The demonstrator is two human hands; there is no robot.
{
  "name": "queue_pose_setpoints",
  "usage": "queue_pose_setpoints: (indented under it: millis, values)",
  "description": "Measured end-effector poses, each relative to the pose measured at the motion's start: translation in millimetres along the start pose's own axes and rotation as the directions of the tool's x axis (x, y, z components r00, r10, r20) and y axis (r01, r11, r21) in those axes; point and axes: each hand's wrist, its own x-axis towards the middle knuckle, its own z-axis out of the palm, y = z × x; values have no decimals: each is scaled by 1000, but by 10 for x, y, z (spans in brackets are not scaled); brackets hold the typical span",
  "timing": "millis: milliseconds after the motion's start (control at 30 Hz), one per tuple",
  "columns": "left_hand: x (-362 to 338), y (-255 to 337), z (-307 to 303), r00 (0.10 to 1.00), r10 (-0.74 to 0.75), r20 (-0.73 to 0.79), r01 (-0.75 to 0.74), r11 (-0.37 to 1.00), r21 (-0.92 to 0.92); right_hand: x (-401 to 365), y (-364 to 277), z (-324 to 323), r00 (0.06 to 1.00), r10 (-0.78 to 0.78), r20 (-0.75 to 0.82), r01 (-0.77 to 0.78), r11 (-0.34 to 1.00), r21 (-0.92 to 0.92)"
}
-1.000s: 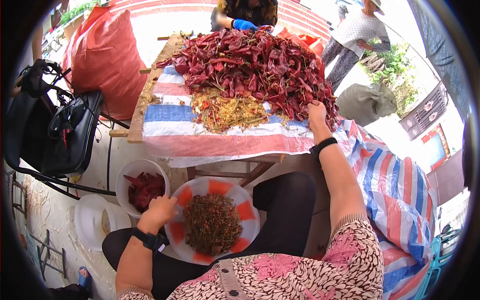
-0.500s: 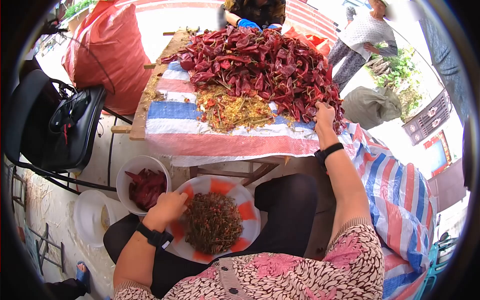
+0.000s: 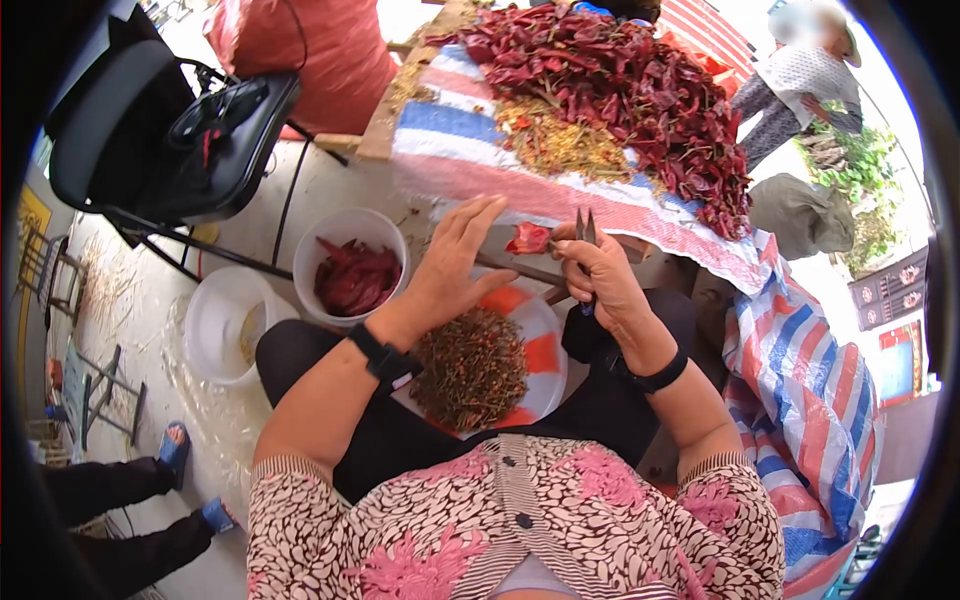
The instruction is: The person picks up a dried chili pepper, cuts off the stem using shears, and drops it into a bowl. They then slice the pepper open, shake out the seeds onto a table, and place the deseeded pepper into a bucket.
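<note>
- Dried, deep-red chilli pods lay in a round white plastic bucket, just beside the left forearm.
- The left hand was empty, its grip wide, thumb and fingers spread towards the pod opposite.
- Below the hands, a shallow pale plastic basin with orange-red patches held a mound of thin brown-green stalks.
- A single shrivelled red pod was between the hands, above the basin, its stalk end at the right fingertips.
- The right hand's grip was narrow, around slim dark pointed snips with blades slightly parted and pointing up; it seemed to pinch the pod as well.
- The step looked like handling one pod over the basin; a cut at its stalk would have called for a light left-hand hold, clear of the blades.
- Further right and beyond, more pods were heaped on the striped sheet covering the table.
- Half a second earlier, the left hand was curled at the basin's left rim; now it was raised and open.
- The right hand had left the heap's near edge for the space above the basin, and the view had dipped.
</note>
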Motion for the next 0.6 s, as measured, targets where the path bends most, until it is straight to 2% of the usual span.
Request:
queue_pose_setpoints:
  millis: [67,100,200,300,400,500,600]
  values:
    - [20,-22,-46,999,28,40,-28,1000,3,-33,63,173,1000,0,18,2,992,-124]
    - [15,-34,-43,999,9,42,-5,995,-96,-50,74,228,998,39,48,-31,987,-159]
    - [-30,-34,-80,971,-108,215,163,952,-259,-24,116,312,998,53,33,-47,986,-158]
    - [-27,-16,-119,960,-186,210,244,922,-300,-8,148,371,998,26,49,-26,1000,11]
    - [-34,-14,-191,944,-258,205,313,897,-313,-49,228,422,993,-48,110,46,999,14]
    - [-35,-13,-246,888,-367,278,451,813,-368,-92,220,524,987,-117,113,113,993,39]
    - [-96,-54,-151,851,-399,341,524,682,-510,-39,288,610,964,-262,45,265,961,-83]
